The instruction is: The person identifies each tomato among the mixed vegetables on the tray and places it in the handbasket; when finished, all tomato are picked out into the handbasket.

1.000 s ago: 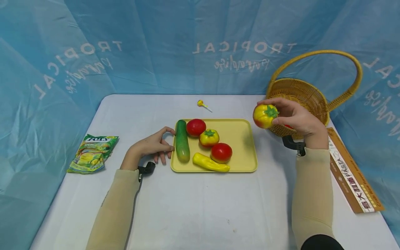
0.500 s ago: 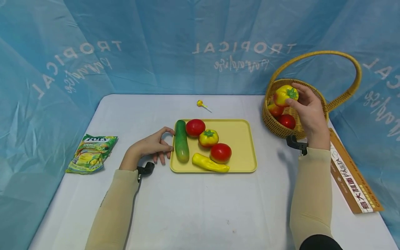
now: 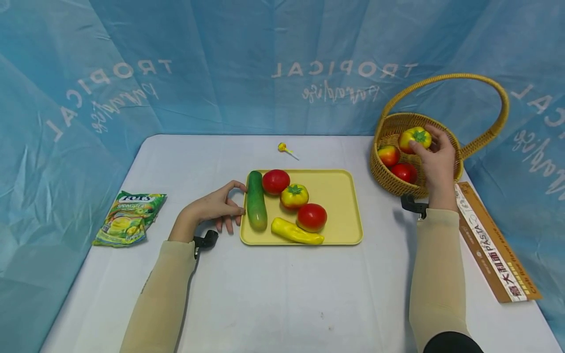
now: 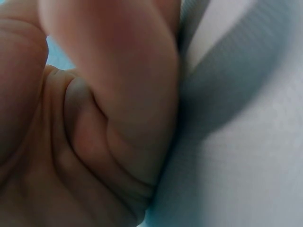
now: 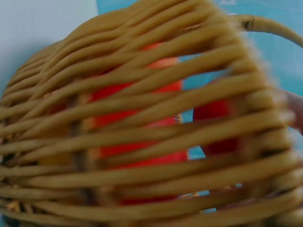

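My right hand [image 3: 437,152] holds a round yellow-and-red toy fruit [image 3: 415,139] with a green leafy top, inside the wicker basket [image 3: 384,176]. In the basket lie another yellow-red fruit [image 3: 389,155] and red tomato-like fruit [image 3: 402,172]. The basket's weave [image 5: 156,99] fills the right wrist view, hiding the held fruit. My left hand [image 3: 216,203] touches the left rim of the yellow tray [image 3: 342,206] with thumb and forefinger spread apart. On the tray are a cucumber [image 3: 256,201], two red tomatoes [image 3: 311,217], a yellow-red fruit [image 3: 295,196] and a yellow pepper [image 3: 296,231].
A lollipop [image 3: 288,151] lies behind the tray. Left of my left hand is a green candy bag [image 3: 130,218]. A brown pasta box [image 3: 496,242] lies along the right table edge, near my right forearm. The basket's tall handle [image 3: 499,105] arches above its rim.
My right hand has carried the yellow-red fruit from beside the basket, back and right over the rim, then lower into it. My left hand and the tray stay in place.
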The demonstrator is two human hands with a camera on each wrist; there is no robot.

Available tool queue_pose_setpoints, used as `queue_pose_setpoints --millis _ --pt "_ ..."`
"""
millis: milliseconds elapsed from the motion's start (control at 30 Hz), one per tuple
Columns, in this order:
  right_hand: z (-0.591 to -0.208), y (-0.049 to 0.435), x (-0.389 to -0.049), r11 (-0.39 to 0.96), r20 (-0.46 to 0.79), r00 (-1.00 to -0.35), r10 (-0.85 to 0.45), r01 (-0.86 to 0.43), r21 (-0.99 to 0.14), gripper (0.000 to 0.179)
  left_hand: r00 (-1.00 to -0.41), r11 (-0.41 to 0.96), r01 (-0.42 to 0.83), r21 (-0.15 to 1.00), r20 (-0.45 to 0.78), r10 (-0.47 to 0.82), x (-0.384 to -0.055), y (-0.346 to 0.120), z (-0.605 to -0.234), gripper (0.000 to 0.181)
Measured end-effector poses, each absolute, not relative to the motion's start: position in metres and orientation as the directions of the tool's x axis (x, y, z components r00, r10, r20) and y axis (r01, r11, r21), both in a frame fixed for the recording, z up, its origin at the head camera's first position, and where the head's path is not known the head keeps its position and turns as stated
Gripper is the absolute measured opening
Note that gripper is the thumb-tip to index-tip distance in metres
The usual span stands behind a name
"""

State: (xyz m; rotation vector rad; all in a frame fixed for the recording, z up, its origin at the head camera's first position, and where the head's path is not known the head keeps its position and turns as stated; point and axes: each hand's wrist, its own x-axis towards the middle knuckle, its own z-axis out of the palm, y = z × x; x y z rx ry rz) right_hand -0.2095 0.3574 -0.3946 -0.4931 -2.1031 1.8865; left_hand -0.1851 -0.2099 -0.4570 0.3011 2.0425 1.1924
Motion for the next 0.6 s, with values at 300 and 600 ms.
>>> queue_pose_setpoints --millis 300,600 --pt "-0.4002 0.3571 -0.2131 0.184 -0.079 -0.885 0.458 0.182 -0.966 0.060 -0.701 0.540 -0.158 0.827 -0.479 0.529 -0.1851 -0.2096 -0.4558 0.062" --pt "-0.4022 0.3581 -0.2144 0.219 -0.101 -0.884 0.456 0.221 -0.950 0.062 -0.704 0.540 -0.158 0.827 -0.478 0.526 -0.1838 -0.2078 -0.4540 0.062"
